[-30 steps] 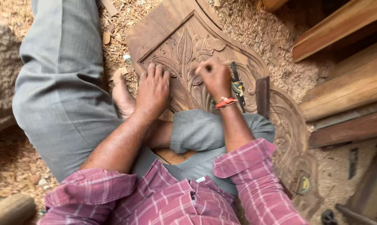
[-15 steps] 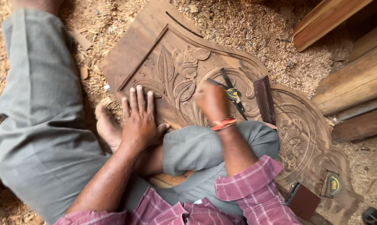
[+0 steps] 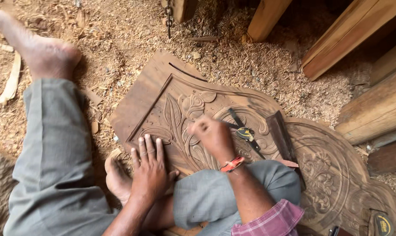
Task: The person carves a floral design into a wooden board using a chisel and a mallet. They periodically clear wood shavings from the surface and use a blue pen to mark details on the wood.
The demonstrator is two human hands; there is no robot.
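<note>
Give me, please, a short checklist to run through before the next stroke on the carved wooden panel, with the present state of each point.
1. Left hand flat on the carved panel, steadying it: ok.
2. Right hand over the leaf carving, fingers closed: ok; whether it holds a tool or abrasive: cannot tell, the hand is blurred.
3. Panel lying flat on the sawdust floor: ok.
4. Loose tools lie on the panel beside the right hand, in the working area: not ok.
5. Bare foot tucked at the panel's edge, next to the left hand: not ok.
</note>
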